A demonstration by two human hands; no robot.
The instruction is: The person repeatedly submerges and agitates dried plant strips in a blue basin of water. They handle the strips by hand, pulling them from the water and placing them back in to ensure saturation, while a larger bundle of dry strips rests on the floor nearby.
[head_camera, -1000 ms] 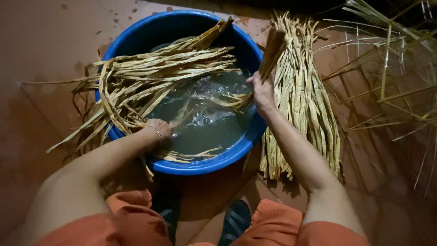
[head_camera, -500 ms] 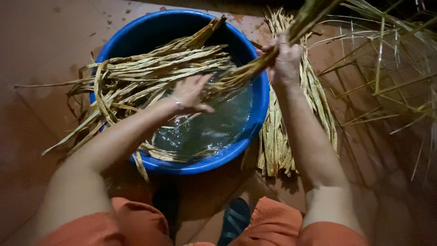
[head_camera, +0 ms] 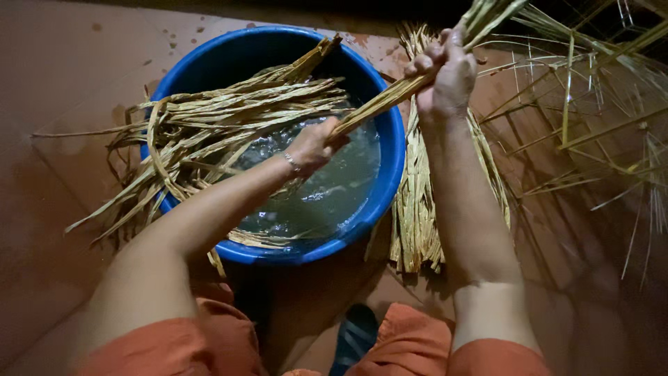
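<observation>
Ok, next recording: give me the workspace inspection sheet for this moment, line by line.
Surface: reddish-brown floor, wet spots near the basin.
Job's things: blue basin of murky water; bundle of dried leaf strips held over it; more soaked strips draped over the basin's left rim.
Clutter: pile of strips on the floor right of the basin; loose stalks further right.
Hands: left hand grips the bundle's lower end above the water; right hand clasps it higher up, beyond the rim.
Cables: nothing seen.
Surroundings: orange garment at the knees, dark footwear between them; top edge dark.
</observation>
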